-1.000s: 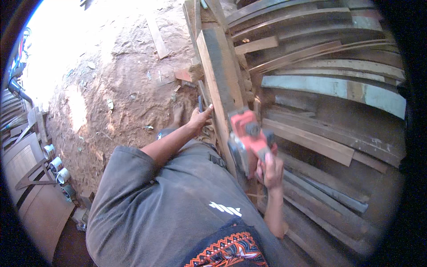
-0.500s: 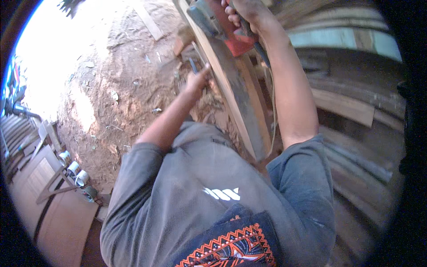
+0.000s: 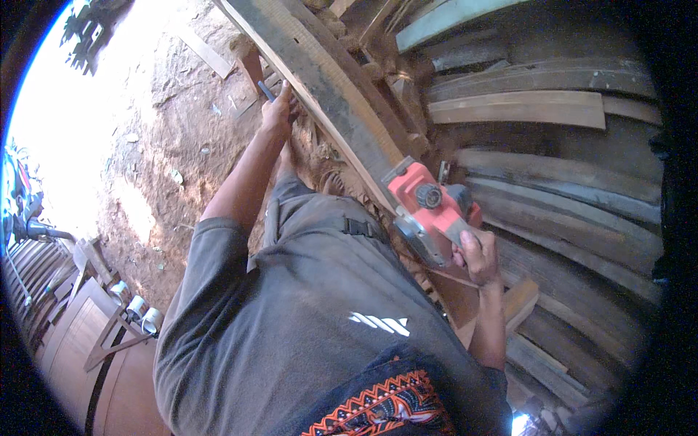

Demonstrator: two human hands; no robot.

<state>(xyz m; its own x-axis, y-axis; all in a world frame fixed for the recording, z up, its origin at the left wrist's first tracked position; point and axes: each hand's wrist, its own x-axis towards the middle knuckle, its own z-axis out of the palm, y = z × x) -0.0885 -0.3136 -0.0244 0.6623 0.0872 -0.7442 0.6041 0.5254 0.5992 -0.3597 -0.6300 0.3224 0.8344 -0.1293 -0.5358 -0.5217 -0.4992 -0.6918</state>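
**Planer back at the near end of the board, left hand bracing the far end**

At 9 o'clock, on the far left, a door-like brown wooden panel (image 3: 87,341) lies beside bare reddish dirt ground (image 3: 182,145) strewn with chips, with sunlight glaring across the upper left.

Next comes the left hand (image 3: 276,112), at about 11 o'clock. Half a second ago it was set against the edge of the long dark board (image 3: 320,80) and it is there now as well, so the brace has not been given up. The arm runs out almost straight from the grey sleeve, forearm rising toward the board. The fingers are curled against the board's left edge, and a thin blue stick, perhaps a pencil (image 3: 266,91), pokes out above them; whether they pinch it or only lie by it I cannot tell.

The board slants from 12 o'clock down toward the centre. On its near end, at about 3 o'clock, sits the red electric planer (image 3: 429,211). That is the main change: half a second ago the tool was up at the far end with the right arm stretched out, and now it is low and close to the body. I read that as 1 pass finished and the tool drawn back.

The right hand (image 3: 476,254) is wrapped tight round the planer's rear handle, elbow bent and tucked by the hip, forearm coming up from 5 o'clock.

Furthest right, from 1 to 4 o'clock, stacked grey planks (image 3: 552,189) fill the ground.
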